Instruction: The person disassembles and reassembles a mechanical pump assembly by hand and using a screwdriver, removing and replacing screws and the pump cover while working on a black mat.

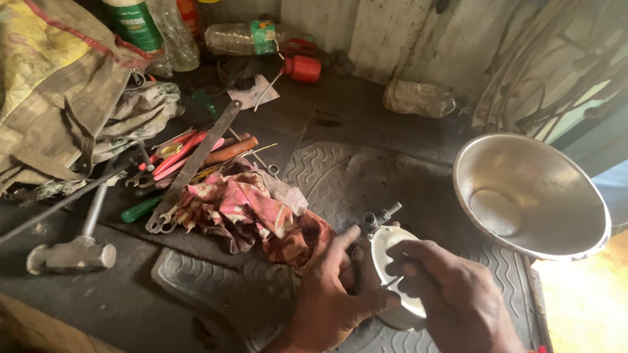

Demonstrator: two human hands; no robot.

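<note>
While the left hand [336,294] grips a small metal engine part [389,257] over the rubber mat [328,177], the right hand [445,293] pinches a thin tool against its pale rim, beside a steel bowl [538,190].

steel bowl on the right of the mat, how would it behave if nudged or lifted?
The steel bowl sits tilted, so it would probably rock or spin if nudged. Its thin rim suggests it is light for its size. The polished surface looks smooth, perhaps slippery for the greasy-looking left hand or right hand.
</note>
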